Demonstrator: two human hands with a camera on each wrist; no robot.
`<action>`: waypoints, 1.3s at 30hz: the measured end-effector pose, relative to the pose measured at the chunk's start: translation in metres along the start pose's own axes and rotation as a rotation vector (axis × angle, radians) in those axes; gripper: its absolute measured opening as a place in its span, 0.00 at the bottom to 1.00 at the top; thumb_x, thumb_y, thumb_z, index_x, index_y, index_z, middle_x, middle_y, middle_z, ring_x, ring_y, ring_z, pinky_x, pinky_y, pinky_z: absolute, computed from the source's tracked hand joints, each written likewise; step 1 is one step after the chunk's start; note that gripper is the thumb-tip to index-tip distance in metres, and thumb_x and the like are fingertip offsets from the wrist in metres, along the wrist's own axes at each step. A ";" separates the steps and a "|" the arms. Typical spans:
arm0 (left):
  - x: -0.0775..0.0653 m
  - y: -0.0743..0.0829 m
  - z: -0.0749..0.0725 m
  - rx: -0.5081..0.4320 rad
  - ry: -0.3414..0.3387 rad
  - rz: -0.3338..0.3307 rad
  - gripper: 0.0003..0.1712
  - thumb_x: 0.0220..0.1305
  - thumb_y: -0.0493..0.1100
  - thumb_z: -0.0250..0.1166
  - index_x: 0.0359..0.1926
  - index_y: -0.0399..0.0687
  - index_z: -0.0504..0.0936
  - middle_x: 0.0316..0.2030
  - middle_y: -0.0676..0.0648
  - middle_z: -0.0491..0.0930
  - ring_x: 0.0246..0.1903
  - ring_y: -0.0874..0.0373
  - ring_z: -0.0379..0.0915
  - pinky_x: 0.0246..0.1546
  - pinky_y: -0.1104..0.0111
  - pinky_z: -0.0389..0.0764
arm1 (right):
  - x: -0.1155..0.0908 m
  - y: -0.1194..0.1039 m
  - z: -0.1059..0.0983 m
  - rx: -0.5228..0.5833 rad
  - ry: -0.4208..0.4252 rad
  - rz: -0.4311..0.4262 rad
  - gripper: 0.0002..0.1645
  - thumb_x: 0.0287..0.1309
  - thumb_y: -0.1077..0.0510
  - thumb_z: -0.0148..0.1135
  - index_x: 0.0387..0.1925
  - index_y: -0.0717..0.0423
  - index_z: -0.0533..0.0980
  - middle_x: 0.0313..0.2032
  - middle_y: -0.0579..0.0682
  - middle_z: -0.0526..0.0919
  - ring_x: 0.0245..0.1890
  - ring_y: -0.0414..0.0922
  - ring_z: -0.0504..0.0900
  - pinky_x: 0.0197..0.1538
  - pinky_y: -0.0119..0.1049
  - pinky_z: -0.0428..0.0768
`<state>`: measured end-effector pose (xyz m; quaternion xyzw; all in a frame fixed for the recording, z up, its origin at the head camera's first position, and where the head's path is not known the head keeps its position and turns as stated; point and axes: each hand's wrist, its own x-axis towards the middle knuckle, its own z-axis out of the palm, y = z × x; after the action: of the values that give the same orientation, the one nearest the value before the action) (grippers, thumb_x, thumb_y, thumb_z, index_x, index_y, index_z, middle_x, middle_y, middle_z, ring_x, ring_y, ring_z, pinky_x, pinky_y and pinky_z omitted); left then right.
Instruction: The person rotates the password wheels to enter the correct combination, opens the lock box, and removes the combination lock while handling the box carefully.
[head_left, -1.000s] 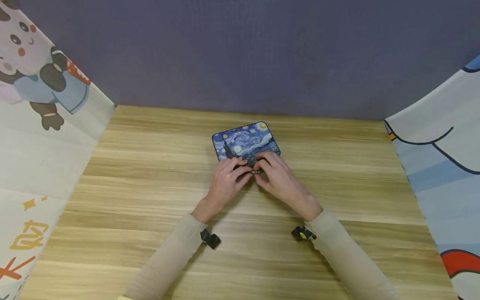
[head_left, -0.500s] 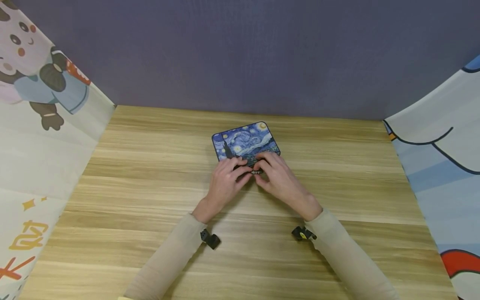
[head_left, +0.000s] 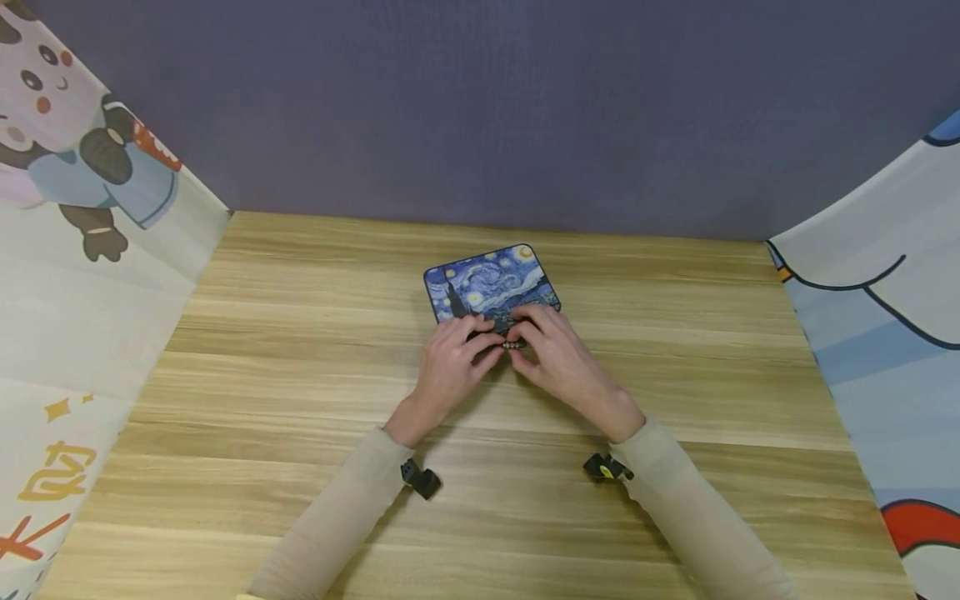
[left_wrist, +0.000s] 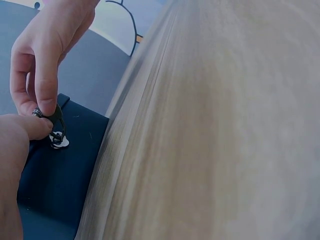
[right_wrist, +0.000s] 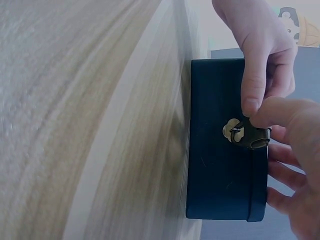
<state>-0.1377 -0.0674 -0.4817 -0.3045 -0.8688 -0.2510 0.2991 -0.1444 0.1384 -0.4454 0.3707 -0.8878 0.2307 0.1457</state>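
A box (head_left: 491, 283) with a swirling blue night-sky painting on its lid stands at the far middle of the table, its lid down. Its dark blue front (right_wrist: 215, 165) carries a pale metal flower-shaped plate (right_wrist: 229, 130). From this plate hangs a small bronze-coloured combination padlock (right_wrist: 252, 138), its shackle at the plate. My left hand (head_left: 448, 354) pinches one end of the padlock between thumb and index finger. With thumb and index finger my right hand (head_left: 553, 350) pinches its other end, near the dials. Other fingers of both hands rest on the lid. The fingertips partly hide the padlock.
The wood-grain table (head_left: 300, 333) spreads around the box. Behind it rises a dark blue-grey wall (head_left: 487, 117). Printed cartoon sheets flank the table on the left (head_left: 90, 275) and right (head_left: 885, 317). A small black camera sits at each wrist.
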 end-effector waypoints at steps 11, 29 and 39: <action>0.000 0.000 0.000 0.004 0.000 0.001 0.09 0.60 0.45 0.78 0.40 0.46 0.92 0.46 0.46 0.86 0.44 0.51 0.82 0.50 0.60 0.82 | 0.000 0.000 0.000 -0.006 -0.009 0.009 0.12 0.55 0.63 0.76 0.39 0.60 0.81 0.55 0.61 0.79 0.56 0.57 0.78 0.63 0.52 0.78; -0.001 0.000 0.001 0.007 -0.004 -0.011 0.09 0.60 0.45 0.77 0.39 0.47 0.92 0.47 0.46 0.86 0.46 0.51 0.82 0.52 0.58 0.81 | -0.001 -0.001 -0.001 0.007 0.001 0.007 0.11 0.56 0.64 0.75 0.40 0.60 0.81 0.55 0.61 0.79 0.57 0.57 0.78 0.64 0.52 0.77; 0.000 0.000 0.000 -0.001 0.006 -0.007 0.09 0.61 0.45 0.77 0.40 0.46 0.92 0.46 0.46 0.86 0.46 0.51 0.82 0.52 0.59 0.81 | -0.001 0.000 0.000 0.009 0.006 -0.001 0.12 0.55 0.64 0.75 0.40 0.60 0.81 0.55 0.61 0.79 0.56 0.57 0.78 0.64 0.52 0.77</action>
<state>-0.1372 -0.0672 -0.4820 -0.3009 -0.8688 -0.2534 0.3007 -0.1440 0.1387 -0.4460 0.3712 -0.8861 0.2356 0.1467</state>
